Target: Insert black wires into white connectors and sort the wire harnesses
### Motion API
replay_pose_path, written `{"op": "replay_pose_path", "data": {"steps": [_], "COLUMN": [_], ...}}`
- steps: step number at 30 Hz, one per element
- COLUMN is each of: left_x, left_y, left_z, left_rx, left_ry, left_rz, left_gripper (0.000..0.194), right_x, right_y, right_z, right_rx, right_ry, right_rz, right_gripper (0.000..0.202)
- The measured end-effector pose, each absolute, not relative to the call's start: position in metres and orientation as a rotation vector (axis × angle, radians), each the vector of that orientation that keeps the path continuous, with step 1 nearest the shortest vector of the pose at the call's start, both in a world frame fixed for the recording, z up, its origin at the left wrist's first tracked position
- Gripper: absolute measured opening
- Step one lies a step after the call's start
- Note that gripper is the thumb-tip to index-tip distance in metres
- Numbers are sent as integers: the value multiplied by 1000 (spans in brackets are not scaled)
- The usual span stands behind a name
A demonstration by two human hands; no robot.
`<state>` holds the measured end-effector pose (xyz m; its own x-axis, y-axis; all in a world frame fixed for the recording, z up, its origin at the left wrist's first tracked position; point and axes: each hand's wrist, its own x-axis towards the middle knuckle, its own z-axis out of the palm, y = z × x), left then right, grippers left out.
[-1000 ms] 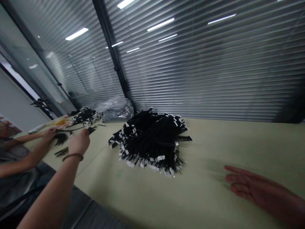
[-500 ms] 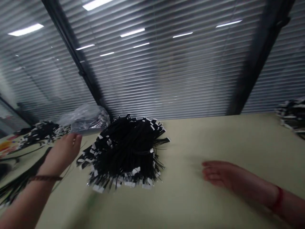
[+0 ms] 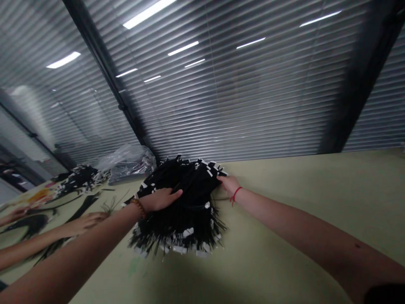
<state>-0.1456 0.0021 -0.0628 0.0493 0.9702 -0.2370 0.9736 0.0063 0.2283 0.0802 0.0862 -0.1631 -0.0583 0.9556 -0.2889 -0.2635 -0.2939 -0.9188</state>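
Note:
A large heap of black strips with white tags (image 3: 186,211) lies on the pale green table (image 3: 284,202). My left hand (image 3: 160,199), with a brown bead bracelet at the wrist, rests flat on the heap's left top side, fingers stretched out. My right hand (image 3: 228,184), with a red string at the wrist, touches the heap's right far edge; its fingers reach into the strips and are partly hidden.
Another person's hands (image 3: 85,220) work at the left among loose black strips. Further back lie a smaller heap of strips (image 3: 79,179) and a clear plastic bag (image 3: 126,162). Window blinds (image 3: 237,84) rise right behind the table.
Both my hands have moved onto the heap: the left came in from the left side, the right from the bare table on the right. The view shifted slightly.

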Motion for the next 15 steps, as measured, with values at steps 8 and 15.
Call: {"op": "replay_pose_path", "data": {"steps": [8,15], "left_x": [-155,-147], "left_y": [16,16], "left_z": [-58,-70], "left_rx": [1935,1900], "left_ry": [1816,1659], "left_rz": [134,126], "left_gripper": [92,90], "right_x": [106,78], "right_y": [100,104], "right_z": [-98,-105], "right_rx": [-953,-1199], "right_ry": [-1108,-1615], "right_rz": [1234,1187], "right_gripper": [31,28]}}
